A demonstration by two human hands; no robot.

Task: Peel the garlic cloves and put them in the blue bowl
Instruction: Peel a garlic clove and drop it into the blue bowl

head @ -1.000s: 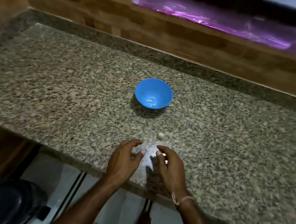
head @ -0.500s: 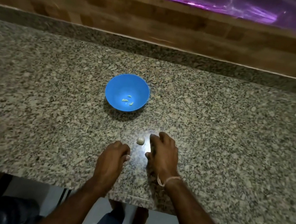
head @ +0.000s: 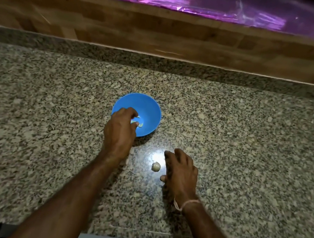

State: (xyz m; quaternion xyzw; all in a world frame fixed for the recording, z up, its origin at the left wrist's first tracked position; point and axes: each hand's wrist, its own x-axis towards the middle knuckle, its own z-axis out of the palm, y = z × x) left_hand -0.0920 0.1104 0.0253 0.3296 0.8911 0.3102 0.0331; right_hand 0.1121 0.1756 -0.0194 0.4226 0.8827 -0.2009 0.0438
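Head view. Left hand [head: 120, 131] reaches over the near-left rim of the blue bowl [head: 152, 108], fingers curled down inside; cannot tell whether they pinch anything. Pale peeled cloves [head: 140, 124] lie in the bowl by its fingertips. Right hand [head: 181, 172] is spread loose, holding nothing, low over the tabletop [head: 249, 154], just right of a garlic clove [head: 155, 166] lying near the bowl.

The room is dim. A white glare spot shines on the counter [head: 249, 154]. Purple light glows on the plastic [head: 191, 2] up top. The bowl [head: 149, 107] casts a dark shadow. Edges look blurry.
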